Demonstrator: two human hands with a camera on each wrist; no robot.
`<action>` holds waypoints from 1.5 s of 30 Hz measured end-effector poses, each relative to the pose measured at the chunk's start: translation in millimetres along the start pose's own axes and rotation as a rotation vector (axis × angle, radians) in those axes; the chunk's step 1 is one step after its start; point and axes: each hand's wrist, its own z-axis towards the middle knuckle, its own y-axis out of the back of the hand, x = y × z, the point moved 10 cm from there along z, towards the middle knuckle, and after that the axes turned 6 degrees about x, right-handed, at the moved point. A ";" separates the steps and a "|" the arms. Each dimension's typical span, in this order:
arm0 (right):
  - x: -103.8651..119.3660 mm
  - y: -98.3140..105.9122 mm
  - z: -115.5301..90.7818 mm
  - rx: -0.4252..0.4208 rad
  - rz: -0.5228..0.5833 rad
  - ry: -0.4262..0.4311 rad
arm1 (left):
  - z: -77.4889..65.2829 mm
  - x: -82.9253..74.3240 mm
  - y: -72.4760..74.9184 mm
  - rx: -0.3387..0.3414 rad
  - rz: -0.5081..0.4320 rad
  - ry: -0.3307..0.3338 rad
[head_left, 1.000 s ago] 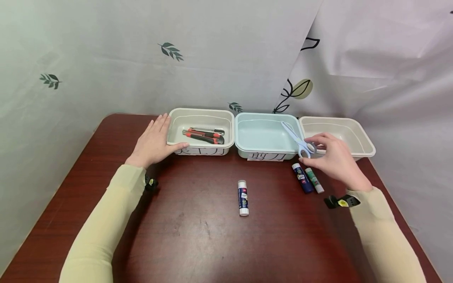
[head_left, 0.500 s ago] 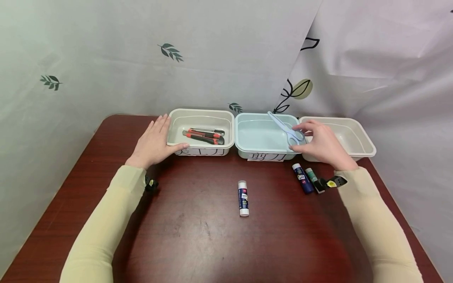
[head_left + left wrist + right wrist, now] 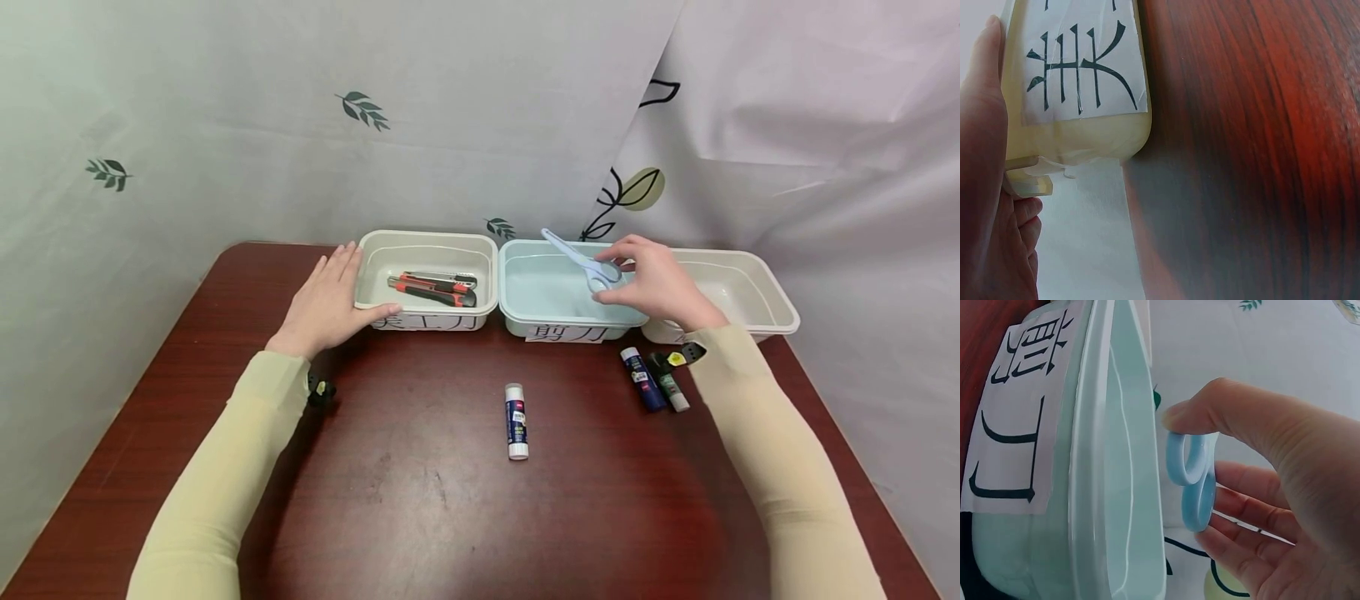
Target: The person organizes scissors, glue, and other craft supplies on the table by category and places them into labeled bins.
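Pale blue scissors (image 3: 581,260) are pinched by their handle loops between the thumb and fingers of my right hand (image 3: 652,279). They hang over the light blue bin (image 3: 573,321), blades pointing to the back left. In the right wrist view the two handle loops (image 3: 1196,469) show beside the bin's rim, with the thumb on the upper loop. My left hand (image 3: 322,304) lies against the left end of the left beige bin (image 3: 487,308), fingers extended and thumb along its front rim. Several red and black utility knives (image 3: 435,287) lie in that bin.
To the right stands another beige bin (image 3: 783,321), partly behind my right hand. A white-capped glue stick (image 3: 516,421) lies mid-table. A blue glue stick (image 3: 643,382) and a green one (image 3: 675,396) lie at the right. A patterned curtain (image 3: 450,125) hangs behind the bins.
My right hand has carried the scissors leftward and a little back, from the right edge of the light blue bin to over its middle. The left hand has stayed in place.
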 end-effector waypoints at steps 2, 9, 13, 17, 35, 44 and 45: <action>-0.9 -2.8 3.3 0.020 0.008 -0.008 | 0.3 -0.1 0.0 0.001 0.001 0.000; -7.1 -14.7 14.3 0.075 -0.013 -0.016 | 0.1 -0.7 1.2 -0.004 0.001 -0.002; -14.1 -25.7 21.6 0.109 -0.004 -0.014 | -0.1 -0.8 1.2 0.000 0.003 -0.002; -19.1 -38.2 28.3 0.146 0.003 -0.002 | 0.3 -1.2 1.2 0.000 0.006 -0.005; -36.5 -69.6 38.2 0.258 -0.031 -0.039 | -0.3 -0.8 0.6 0.001 0.003 -0.002; -32.4 -56.6 34.3 0.215 0.040 -0.061 | -1.4 -1.3 0.6 0.004 0.004 -0.002; -30.9 -53.4 33.9 0.202 0.051 -0.064 | -1.3 -1.2 0.8 0.003 0.005 -0.002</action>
